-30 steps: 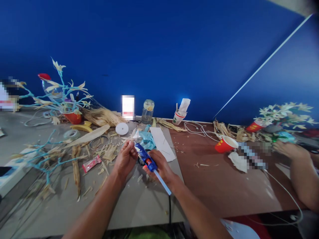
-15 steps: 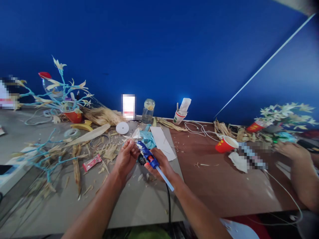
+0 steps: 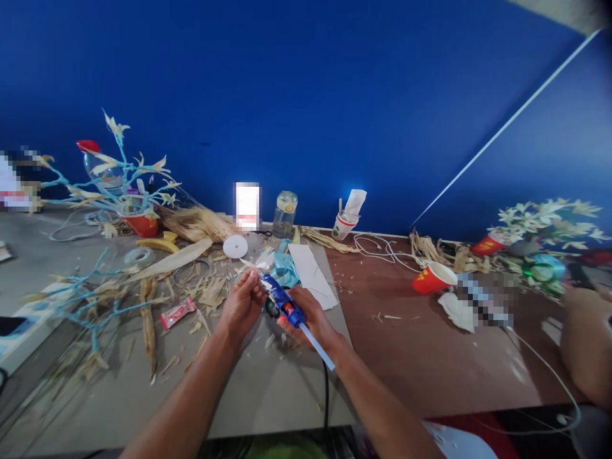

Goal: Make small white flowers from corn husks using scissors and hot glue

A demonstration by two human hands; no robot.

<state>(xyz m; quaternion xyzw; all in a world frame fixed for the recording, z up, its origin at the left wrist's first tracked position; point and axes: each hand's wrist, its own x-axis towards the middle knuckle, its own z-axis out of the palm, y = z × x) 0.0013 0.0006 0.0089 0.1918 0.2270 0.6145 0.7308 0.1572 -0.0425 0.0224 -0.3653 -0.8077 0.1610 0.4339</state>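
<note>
My right hand (image 3: 310,313) is wrapped round a blue hot glue gun (image 3: 282,299), with a clear glue stick (image 3: 316,346) jutting from its rear toward me. The gun's front end points away, close to my left fingers. My left hand (image 3: 245,298) is closed in a pinch on a pale husk petal (image 3: 261,262), whose tip shows beyond the fingers; the pinched part is hidden. Crumpled light-blue material (image 3: 285,271) lies just past the gun, beside a white paper strip (image 3: 313,274).
Left, blue-wrapped branches (image 3: 95,306) lie among husk scraps, a red candy wrapper (image 3: 178,312) and a tape roll (image 3: 138,256). A red pot (image 3: 142,224) holds a branching plant. Behind stand a glass jar (image 3: 285,215) and white cup (image 3: 344,224). A red cup (image 3: 434,278) and co-worker's arm (image 3: 586,344) are right.
My hands and the glue gun stay nearly in place, with only a slight shift. The co-worker's hand at right has drawn back from the green-blue roll toward the edge of view.
</note>
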